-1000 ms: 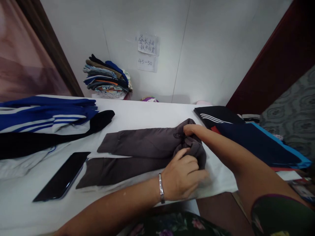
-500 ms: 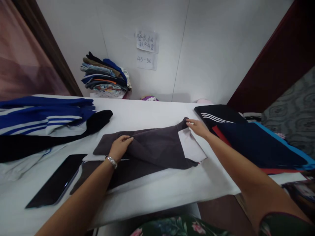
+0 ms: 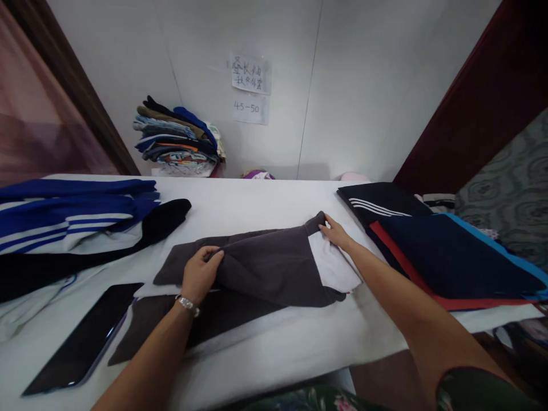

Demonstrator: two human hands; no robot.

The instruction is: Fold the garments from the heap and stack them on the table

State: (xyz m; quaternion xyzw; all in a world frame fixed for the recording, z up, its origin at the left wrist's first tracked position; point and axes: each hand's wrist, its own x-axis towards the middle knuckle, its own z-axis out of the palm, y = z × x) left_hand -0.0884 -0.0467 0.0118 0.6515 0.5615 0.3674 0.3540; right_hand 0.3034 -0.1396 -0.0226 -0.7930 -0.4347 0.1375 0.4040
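Note:
A dark grey garment (image 3: 269,265) with a white panel lies partly folded across the white table in front of me. My left hand (image 3: 200,274), a metal bracelet on its wrist, pinches the edge of a grey fold near the garment's middle left. At the far right corner, beside the white panel, my right hand (image 3: 334,232) grips the grey edge between thumb and fingers. Under the lifted fold, another grey layer spreads toward the left and the near side. Just left of the garment rests a black phone (image 3: 81,337).
Blue, white and black clothes (image 3: 85,222) lie loose on the left of the table (image 3: 257,200). Folded dark clothes (image 3: 454,257) are stacked at the right. A tall clothes pile (image 3: 175,137) stands against the back wall, left of two paper notes (image 3: 251,88).
The camera view has shifted slightly. My left fingers have closed more tightly on the fold's edge and raise it a little. My right hand stays at the far corner.

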